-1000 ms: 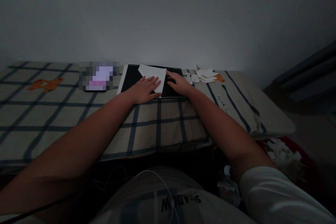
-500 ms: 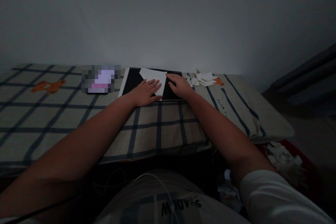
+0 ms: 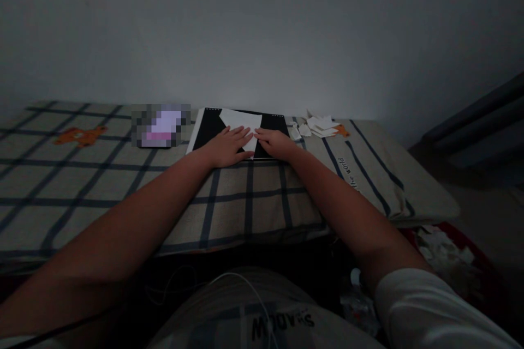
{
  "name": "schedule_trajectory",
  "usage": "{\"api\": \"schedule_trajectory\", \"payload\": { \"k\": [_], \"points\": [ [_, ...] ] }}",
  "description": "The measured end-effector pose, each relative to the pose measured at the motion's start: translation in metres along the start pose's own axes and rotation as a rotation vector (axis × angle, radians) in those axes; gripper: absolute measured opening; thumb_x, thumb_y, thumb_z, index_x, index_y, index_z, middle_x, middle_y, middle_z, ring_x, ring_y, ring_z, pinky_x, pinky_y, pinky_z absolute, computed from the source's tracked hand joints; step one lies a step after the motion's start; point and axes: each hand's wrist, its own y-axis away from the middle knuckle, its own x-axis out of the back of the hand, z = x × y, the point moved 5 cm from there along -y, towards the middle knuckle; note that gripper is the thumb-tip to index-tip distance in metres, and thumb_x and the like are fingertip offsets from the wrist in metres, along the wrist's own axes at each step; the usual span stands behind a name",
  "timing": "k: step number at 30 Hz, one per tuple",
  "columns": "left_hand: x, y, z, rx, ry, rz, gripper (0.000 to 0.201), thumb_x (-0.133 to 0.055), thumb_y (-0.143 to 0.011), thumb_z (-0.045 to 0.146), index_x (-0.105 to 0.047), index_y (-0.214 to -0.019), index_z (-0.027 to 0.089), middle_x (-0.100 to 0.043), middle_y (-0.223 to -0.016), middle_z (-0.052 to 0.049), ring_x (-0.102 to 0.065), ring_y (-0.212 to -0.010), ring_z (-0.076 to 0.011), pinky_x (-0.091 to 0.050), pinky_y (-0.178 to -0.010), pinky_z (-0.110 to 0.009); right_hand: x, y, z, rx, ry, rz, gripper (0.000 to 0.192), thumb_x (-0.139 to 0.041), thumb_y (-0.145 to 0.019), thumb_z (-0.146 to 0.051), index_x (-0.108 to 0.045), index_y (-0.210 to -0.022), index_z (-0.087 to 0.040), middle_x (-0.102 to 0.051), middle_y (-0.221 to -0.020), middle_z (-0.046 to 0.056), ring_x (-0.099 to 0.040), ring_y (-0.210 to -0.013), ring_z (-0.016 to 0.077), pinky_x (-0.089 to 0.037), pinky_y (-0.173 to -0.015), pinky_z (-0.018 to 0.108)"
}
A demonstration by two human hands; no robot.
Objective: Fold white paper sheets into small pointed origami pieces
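The left hand (image 3: 230, 147) lies palm down with fingers spread and released, flat on a white sheet of paper (image 3: 242, 119). The right hand (image 3: 278, 144) has its fingertips at the right edge of that sheet; whether they pinch it or merely press on it, I cannot tell. The sheet, with its far left corner angled off, rests on a black pad (image 3: 208, 130), which shows slots along its far edge and a white strip down its left side. Right of the pad lie loose paper scraps (image 3: 322, 124), partly over an orange patch (image 3: 342, 131). Left of the pad is a device with a lit screen (image 3: 166, 125), its image pixelated; farther left, an orange figure (image 3: 81, 136) shows on the checked cloth (image 3: 229, 202) beneath everything. A plain wall (image 3: 245, 32) stands at the far side. Near right, below the cloth's edge, a red container (image 3: 466, 237) holds pale scraps.
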Motion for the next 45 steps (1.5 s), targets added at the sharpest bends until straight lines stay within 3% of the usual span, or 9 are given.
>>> {"api": "schedule_trajectory", "payload": {
  "k": [18,23,27,45],
  "points": [
    [0.005,0.002,0.004,0.009,-0.006,-0.023,0.072,-0.031,-0.104,0.055,-0.021,-0.162,0.013,-0.021,-0.167,-0.017,-0.018,-0.156,-0.0296,-0.013,-0.124,-0.050,-0.002,0.003,-0.012,0.040,0.095,-0.019,0.049,-0.043,-0.099,-0.022,-0.054,-0.143,-0.004,-0.051,-0.151,0.019,-0.047,-0.143,0.0248,-0.036,-0.121,0.041],
    [0.003,0.002,0.003,0.002,0.000,-0.007,0.072,-0.029,-0.104,0.056,-0.022,-0.161,0.012,-0.022,-0.167,-0.017,-0.019,-0.155,-0.0295,-0.014,-0.124,-0.050,-0.002,0.004,-0.011,0.044,0.053,-0.025,0.047,-0.049,-0.099,-0.030,-0.058,-0.140,-0.009,-0.055,-0.148,0.017,-0.051,-0.140,0.0260,-0.039,-0.118,0.043],
    [0.001,0.001,0.002,0.000,-0.006,0.008,0.073,-0.030,-0.104,0.057,-0.023,-0.161,0.012,-0.023,-0.167,-0.017,-0.019,-0.155,-0.0289,-0.013,-0.124,-0.048,-0.003,0.005,-0.011,0.022,0.044,-0.034,0.053,-0.053,-0.099,-0.034,-0.054,-0.143,-0.005,-0.051,-0.151,0.020,-0.047,-0.143,0.0265,-0.036,-0.121,0.040],
    [0.001,0.000,-0.001,0.068,0.036,-0.012,0.077,-0.029,-0.103,0.060,-0.021,-0.161,0.011,-0.022,-0.167,-0.015,-0.018,-0.156,-0.0253,-0.014,-0.125,-0.044,0.002,0.005,-0.016,-0.007,0.070,-0.053,0.050,-0.054,-0.098,-0.037,-0.059,-0.140,-0.009,-0.054,-0.149,0.016,-0.052,-0.139,0.0270,-0.041,-0.116,0.039]
  ]
}}
